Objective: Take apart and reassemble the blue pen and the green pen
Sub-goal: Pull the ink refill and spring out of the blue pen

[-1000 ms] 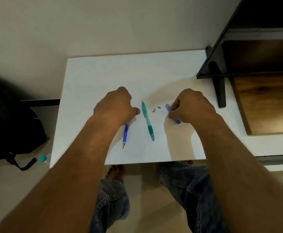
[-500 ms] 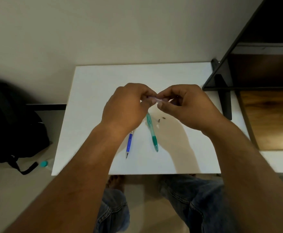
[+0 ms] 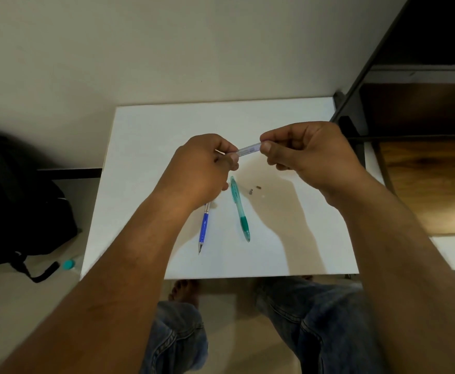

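Observation:
Both hands are raised above the white table (image 3: pixel 145 136) and hold one clear pen barrel (image 3: pixel 248 150) between them. My left hand (image 3: pixel 202 168) pinches its left end, where a thin tip pokes out past the fingers. My right hand (image 3: pixel 310 155) pinches its right end. On the table below, the blue pen's front part (image 3: pixel 203 228) lies partly under my left wrist, tip toward me. The green pen (image 3: pixel 239 209) lies whole just to its right. Three small loose parts (image 3: pixel 251 191) rest beside the green pen's far end.
A dark shelf unit (image 3: pixel 356 125) with a wooden surface stands at the table's right. A black backpack (image 3: pixel 18 201) and a small teal-capped bottle (image 3: pixel 68 264) sit on the floor to the left. My knees in jeans are under the near table edge.
Both hands rose off the table and met over its middle. They have since drawn apart a little, and the clear barrel shows between them.

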